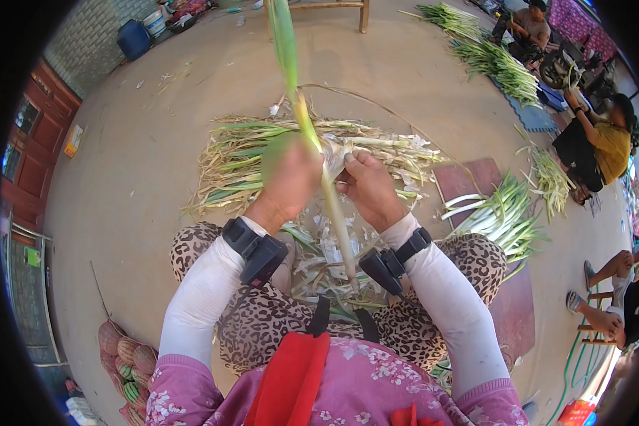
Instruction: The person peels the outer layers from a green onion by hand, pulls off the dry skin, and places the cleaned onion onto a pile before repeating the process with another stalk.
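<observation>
A long green onion (336, 218) hangs in front of me, its green leaf end up and its root end down between my knees. My left hand (292, 173), partly blurred, is closed around the stalk just below the leaves. With thumb and fingers my right hand (366, 183) pinches a loose, papery outer layer (336, 152) at the stalk's right side. Behind both hands lies a wide pile of green onions with dry leaves (234, 165). Peeled scraps (325, 271) litter the floor between my feet.
Whitish, cleaned green onions (498, 215) lie on a reddish board (514, 314) to my right. Coworkers sit along the right, one in a yellow top (609, 144), near more onion heaps (506, 69). Filled net sacks (128, 362) rest at lower left. A wooden stool (363, 18) stands ahead.
</observation>
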Demonstrator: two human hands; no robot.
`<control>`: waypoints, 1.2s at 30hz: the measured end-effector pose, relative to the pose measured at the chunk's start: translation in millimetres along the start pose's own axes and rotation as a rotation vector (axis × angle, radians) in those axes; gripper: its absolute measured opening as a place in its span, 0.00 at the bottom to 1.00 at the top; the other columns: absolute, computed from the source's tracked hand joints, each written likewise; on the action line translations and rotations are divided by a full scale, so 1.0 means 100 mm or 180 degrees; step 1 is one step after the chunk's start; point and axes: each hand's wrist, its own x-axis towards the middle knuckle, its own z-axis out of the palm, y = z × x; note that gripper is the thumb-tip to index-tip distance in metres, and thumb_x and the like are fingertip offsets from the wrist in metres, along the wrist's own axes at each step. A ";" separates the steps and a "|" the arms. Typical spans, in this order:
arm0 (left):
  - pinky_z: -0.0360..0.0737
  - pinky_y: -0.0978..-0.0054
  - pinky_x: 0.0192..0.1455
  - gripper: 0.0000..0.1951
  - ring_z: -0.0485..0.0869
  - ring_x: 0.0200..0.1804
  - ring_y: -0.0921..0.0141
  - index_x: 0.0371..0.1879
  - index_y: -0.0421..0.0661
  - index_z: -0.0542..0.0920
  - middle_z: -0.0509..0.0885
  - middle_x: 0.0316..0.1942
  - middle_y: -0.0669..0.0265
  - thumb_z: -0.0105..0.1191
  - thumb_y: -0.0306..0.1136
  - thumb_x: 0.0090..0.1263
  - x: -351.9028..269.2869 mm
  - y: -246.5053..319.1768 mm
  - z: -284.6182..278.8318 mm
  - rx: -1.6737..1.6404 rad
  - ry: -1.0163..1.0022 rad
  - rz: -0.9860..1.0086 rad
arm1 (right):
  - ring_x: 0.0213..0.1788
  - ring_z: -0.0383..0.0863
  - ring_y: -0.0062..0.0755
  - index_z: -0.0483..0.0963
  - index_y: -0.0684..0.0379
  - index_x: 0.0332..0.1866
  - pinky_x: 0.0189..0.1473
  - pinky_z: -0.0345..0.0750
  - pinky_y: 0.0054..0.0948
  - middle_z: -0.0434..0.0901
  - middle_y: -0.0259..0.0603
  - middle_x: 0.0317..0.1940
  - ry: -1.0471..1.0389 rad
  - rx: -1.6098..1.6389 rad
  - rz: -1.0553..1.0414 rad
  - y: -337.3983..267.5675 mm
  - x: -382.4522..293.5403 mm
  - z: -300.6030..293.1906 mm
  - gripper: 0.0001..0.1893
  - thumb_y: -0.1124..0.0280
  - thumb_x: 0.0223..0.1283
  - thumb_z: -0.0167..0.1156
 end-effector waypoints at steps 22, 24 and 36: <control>0.75 0.64 0.54 0.18 0.76 0.47 0.65 0.56 0.45 0.66 0.74 0.44 0.60 0.49 0.21 0.68 0.05 0.42 -0.27 -0.0065 0.0647 0.0834 | 0.25 0.79 0.28 0.73 0.60 0.32 0.29 0.76 0.28 0.78 0.37 0.22 -0.0795 -0.1967 -0.0016 0.10 -0.18 -0.08 0.10 0.68 0.66 0.48; 0.75 0.65 0.53 0.17 0.77 0.46 0.65 0.54 0.44 0.66 0.75 0.42 0.60 0.49 0.21 0.67 0.06 0.48 -0.32 -0.0123 0.0737 0.0958 | 0.25 0.79 0.34 0.73 0.60 0.31 0.29 0.75 0.33 0.78 0.40 0.22 -0.0858 -0.2767 -0.0575 0.35 -0.18 -0.28 0.10 0.68 0.64 0.49; 0.73 0.61 0.57 0.18 0.74 0.49 0.62 0.57 0.46 0.65 0.73 0.47 0.60 0.47 0.20 0.69 0.00 0.63 -0.53 -0.0387 0.0868 0.1244 | 0.38 0.82 0.52 0.77 0.64 0.34 0.42 0.78 0.42 0.81 0.52 0.33 -0.2301 -0.5835 -0.0126 1.36 -0.47 -1.18 0.07 0.75 0.51 0.53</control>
